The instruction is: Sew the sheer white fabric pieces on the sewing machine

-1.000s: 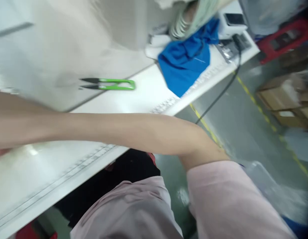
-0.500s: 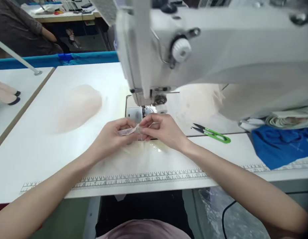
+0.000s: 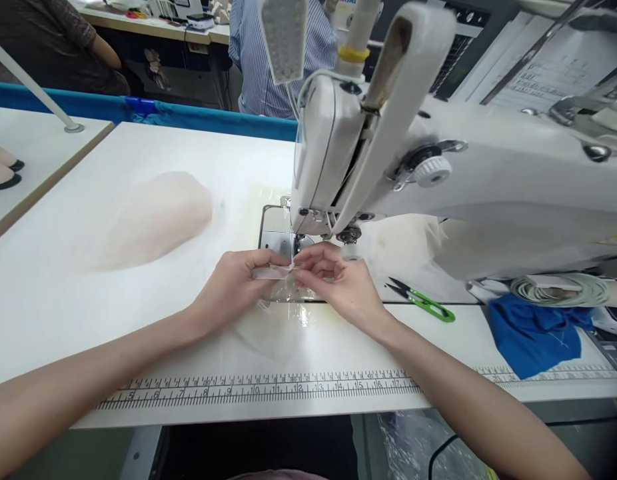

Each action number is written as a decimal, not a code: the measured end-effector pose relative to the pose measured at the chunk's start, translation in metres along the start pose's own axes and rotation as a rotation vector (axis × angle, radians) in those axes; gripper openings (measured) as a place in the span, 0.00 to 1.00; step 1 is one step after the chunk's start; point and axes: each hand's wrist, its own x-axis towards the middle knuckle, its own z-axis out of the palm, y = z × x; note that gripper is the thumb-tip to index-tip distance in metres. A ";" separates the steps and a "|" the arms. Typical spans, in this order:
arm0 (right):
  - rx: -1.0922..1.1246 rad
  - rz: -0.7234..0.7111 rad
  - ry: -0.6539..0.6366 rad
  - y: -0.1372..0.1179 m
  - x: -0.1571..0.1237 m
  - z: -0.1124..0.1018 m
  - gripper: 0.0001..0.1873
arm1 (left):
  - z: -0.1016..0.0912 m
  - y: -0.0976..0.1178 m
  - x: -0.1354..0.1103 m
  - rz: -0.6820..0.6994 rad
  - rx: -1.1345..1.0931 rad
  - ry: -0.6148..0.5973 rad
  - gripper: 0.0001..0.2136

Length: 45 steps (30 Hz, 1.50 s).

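A narrow strip of sheer whitish fabric (image 3: 269,273) is stretched between my hands, just in front of the needle area of a white sewing machine (image 3: 328,133). My left hand (image 3: 233,283) pinches the strip between thumb and fingers at its left part. On the other end, the fingertips of my right hand (image 3: 346,287) are closed and nearly meet the left ones. Below the presser foot (image 3: 297,243) lies the metal needle plate (image 3: 274,239), partly covered by my fingers.
Green-handled thread snips (image 3: 428,305) lie right of my right hand. Farther right are a crumpled blue cloth (image 3: 531,333) and a coiled pale band (image 3: 558,290). A thin beige piece (image 3: 163,213) rests on the left tabletop. A printed ruler (image 3: 268,390) runs along the front edge. Two people are beyond.
My view has shifted, so the machine head appears farther right and more of it shows. Both hands keep their pinch on the strip, which now looks straighter. A person in stripes has come into view.
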 end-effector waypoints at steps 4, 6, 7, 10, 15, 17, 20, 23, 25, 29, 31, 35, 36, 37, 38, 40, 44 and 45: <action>-0.037 -0.033 0.007 0.001 -0.003 -0.001 0.06 | 0.003 -0.004 -0.002 0.085 0.036 0.069 0.05; -0.068 -0.067 0.016 0.002 -0.005 -0.001 0.05 | 0.004 -0.005 -0.004 0.123 0.049 0.076 0.05; -0.082 -0.081 0.020 0.002 -0.005 0.000 0.04 | 0.005 -0.005 -0.004 0.132 0.053 0.075 0.04; -0.108 -0.099 0.023 0.002 -0.007 0.000 0.03 | 0.006 -0.006 -0.004 0.119 0.051 0.071 0.04; -0.153 -0.157 -0.019 0.000 -0.009 0.000 0.03 | 0.007 -0.006 -0.006 0.134 0.051 0.070 0.05; -0.166 -0.181 -0.034 0.001 -0.009 -0.001 0.03 | 0.008 -0.006 -0.008 0.160 0.053 0.071 0.08; -0.171 -0.226 -0.003 0.001 -0.009 -0.001 0.04 | 0.008 -0.007 -0.009 0.220 0.062 0.098 0.08; -0.181 -0.274 0.003 0.001 -0.009 0.000 0.05 | 0.008 -0.007 -0.010 0.280 0.083 0.122 0.04; -0.180 -0.301 -0.010 0.001 -0.009 0.000 0.05 | 0.008 -0.007 -0.010 0.310 0.102 0.127 0.03; -0.195 -0.351 -0.018 0.000 -0.009 -0.001 0.07 | 0.008 -0.006 -0.011 0.359 0.102 0.124 0.04; -0.221 -0.382 -0.026 0.000 -0.009 -0.001 0.07 | 0.008 -0.006 -0.011 0.376 0.102 0.123 0.05; -0.324 -0.515 -0.009 0.001 -0.009 -0.002 0.07 | 0.007 -0.005 -0.011 0.388 0.120 0.123 0.04; -0.355 -0.559 0.011 0.002 -0.009 -0.002 0.07 | 0.007 -0.005 -0.011 0.393 0.132 0.130 0.03; -0.386 -0.609 0.036 0.003 -0.010 -0.002 0.06 | 0.007 -0.006 -0.012 0.404 0.146 0.140 0.02; -0.423 -0.671 0.059 0.004 -0.010 -0.003 0.06 | 0.007 -0.006 -0.012 0.422 0.163 0.150 0.01; -0.530 -0.823 0.103 0.004 -0.012 -0.005 0.06 | 0.007 -0.007 -0.012 0.480 0.195 0.156 0.04; -0.821 -1.161 0.094 0.001 -0.016 -0.012 0.07 | 0.007 -0.006 -0.014 0.616 0.237 0.130 0.05; -0.876 -1.243 0.079 -0.001 -0.016 -0.013 0.07 | 0.007 -0.006 -0.015 0.634 0.250 0.140 0.04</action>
